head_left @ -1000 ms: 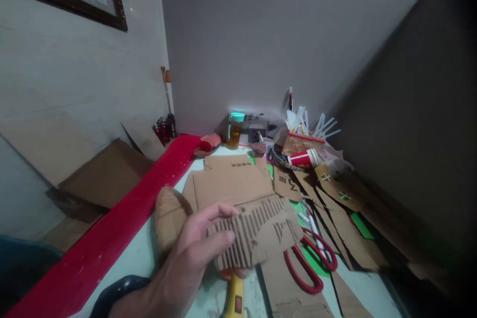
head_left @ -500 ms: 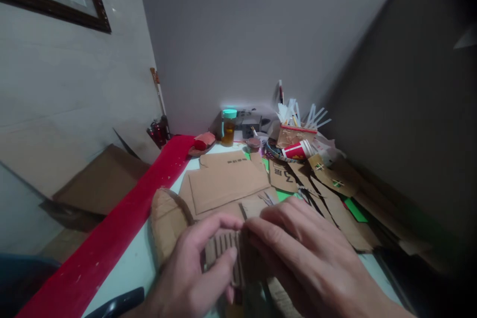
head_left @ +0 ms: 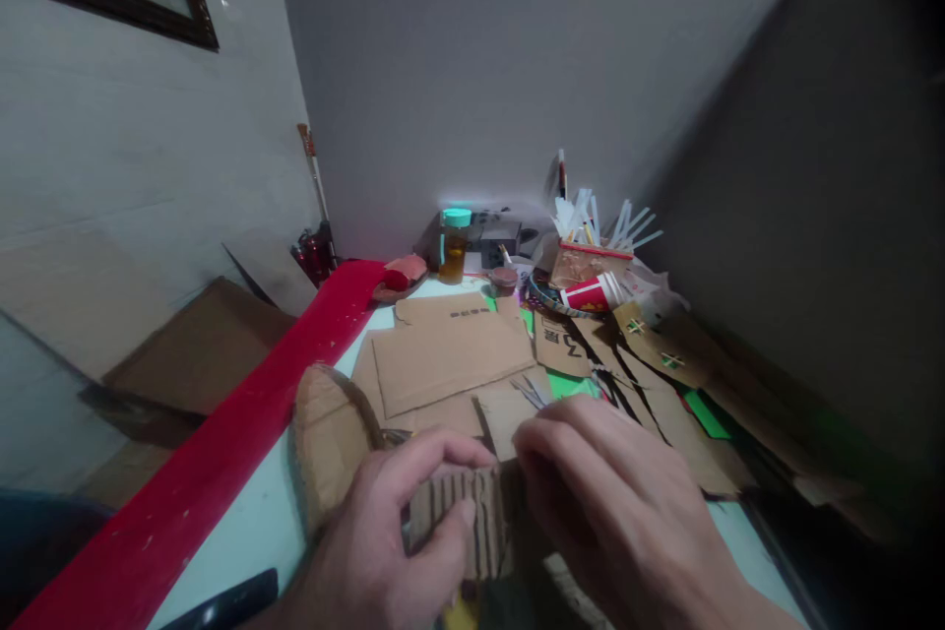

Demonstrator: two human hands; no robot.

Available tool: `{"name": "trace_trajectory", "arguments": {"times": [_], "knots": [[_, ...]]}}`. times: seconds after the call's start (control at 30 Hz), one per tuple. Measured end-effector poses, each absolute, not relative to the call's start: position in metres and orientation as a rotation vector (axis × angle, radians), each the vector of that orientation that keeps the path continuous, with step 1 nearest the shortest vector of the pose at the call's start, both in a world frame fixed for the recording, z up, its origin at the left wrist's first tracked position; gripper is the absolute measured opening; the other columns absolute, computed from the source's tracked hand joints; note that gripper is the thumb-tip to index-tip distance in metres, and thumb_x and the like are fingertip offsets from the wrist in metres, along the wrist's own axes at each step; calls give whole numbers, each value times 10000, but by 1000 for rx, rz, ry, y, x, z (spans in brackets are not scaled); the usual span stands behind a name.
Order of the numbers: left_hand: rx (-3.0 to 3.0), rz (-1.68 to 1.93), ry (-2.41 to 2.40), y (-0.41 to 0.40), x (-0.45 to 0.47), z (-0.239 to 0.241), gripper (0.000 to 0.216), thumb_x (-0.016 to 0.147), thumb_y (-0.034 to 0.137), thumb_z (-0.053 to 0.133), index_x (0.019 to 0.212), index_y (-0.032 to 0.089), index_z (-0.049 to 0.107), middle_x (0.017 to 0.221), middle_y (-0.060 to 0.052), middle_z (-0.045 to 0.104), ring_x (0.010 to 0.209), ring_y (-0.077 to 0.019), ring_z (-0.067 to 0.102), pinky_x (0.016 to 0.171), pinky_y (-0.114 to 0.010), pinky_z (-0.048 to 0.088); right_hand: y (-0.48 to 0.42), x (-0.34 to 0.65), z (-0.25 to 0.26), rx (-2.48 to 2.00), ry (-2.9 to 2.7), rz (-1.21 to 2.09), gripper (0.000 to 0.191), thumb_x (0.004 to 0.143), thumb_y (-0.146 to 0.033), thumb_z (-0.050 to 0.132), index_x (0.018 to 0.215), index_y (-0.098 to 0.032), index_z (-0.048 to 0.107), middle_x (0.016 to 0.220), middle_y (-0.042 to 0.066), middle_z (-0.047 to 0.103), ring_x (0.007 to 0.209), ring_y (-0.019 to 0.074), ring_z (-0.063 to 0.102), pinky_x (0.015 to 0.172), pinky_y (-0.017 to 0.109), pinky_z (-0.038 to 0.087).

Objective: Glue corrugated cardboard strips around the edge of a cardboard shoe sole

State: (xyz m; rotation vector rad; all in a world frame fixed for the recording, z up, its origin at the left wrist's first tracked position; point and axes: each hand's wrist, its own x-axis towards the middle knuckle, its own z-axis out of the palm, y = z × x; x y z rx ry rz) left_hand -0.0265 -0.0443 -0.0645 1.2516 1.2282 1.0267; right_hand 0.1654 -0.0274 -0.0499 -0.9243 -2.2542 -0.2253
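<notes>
A small piece of corrugated cardboard, its ridges bare, is pinched between the thumb and fingers of my left hand. Just to its right is my right hand, fingers curled and their tips turned down out of sight. Whatever those fingers may hold is hidden. Something yellow peeks out below the ridged piece, too little of it to name. Left of my left hand stands a curved cardboard piece. Beyond both hands lie a large flat cardboard sheet and what looks like scissors.
A red cloth strip runs along the table's left side, near a black handle. Cardboard scraps cover the right. At the back are a lidded bottle, a box of straws and a red paper cup.
My right hand has moved slightly right, off the ridged cardboard's edge, and more ridges show now. My left hand keeps its grip. The view has tilted slightly.
</notes>
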Motion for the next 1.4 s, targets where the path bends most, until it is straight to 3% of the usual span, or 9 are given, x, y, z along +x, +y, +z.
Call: {"name": "trace_trajectory", "arguments": {"times": [0.27,0.47,0.6,0.67,0.87,1.03,1.13,1.27,1.4], "knots": [[1201,962,1270,-41,-27,-67,200,794,279,681,975,212,735,948,-49,692,545,-142,658,480,-229,557,-31,175,-55,-867,-2179,72,225,930,-60,606,1115,-186,622,953,32,612,831,131,574,719,268,468],[1269,941,1382,-37,-29,-77,207,791,382,675,935,245,732,1033,-60,708,601,-189,692,448,-256,572,-31,167,-54,-811,-2265,-6,197,1004,-142,476,1117,-142,637,886,66,641,759,188,566,661,341,443],[1597,897,1454,-34,-37,-90,132,808,373,671,890,291,734,968,-32,748,946,-263,706,806,-310,584,-31,164,-47,-768,-2326,-308,339,1021,-110,334,1000,-92,671,762,86,670,676,220,603,614,374,413],[1681,857,1448,-34,-37,-91,115,820,370,660,889,311,730,934,-5,757,969,-251,693,880,-314,536,-32,163,-47,-720,-2348,-382,412,1006,-73,287,880,-110,678,699,75,654,625,215,595,588,375,396],[1676,950,1421,-42,-23,-74,121,794,301,603,831,304,718,776,37,742,801,-196,690,750,-266,495,-34,162,-69,-840,-2234,-243,217,911,-30,475,800,-171,597,681,32,561,623,172,519,566,324,389],[1523,937,1430,-46,-22,-69,164,787,360,600,857,297,735,929,-13,764,966,-252,681,538,-238,483,-30,166,-70,-1023,-1966,24,174,897,-40,552,835,-202,559,742,3,555,662,128,535,602,260,451],[1441,943,1435,-45,-23,-68,150,782,378,629,860,301,732,942,-16,760,1003,-255,673,538,-221,490,-30,169,-65,-1042,-1960,48,116,920,-93,585,907,-208,598,804,5,603,683,108,583,599,206,488],[1374,995,1423,-44,-21,-68,81,781,341,651,809,294,710,785,39,745,772,-158,699,648,-188,519,-35,167,-67,-1012,-1984,8,70,924,-146,598,959,-202,621,821,10,655,714,115,624,701,204,542],[1371,1112,1410,-47,-16,-71,88,774,305,638,787,285,722,654,68,754,604,-121,704,564,-156,522,-37,160,-76,-952,-2028,-43,127,916,-160,623,1040,-186,610,887,20,685,807,117,657,763,205,550]]}}
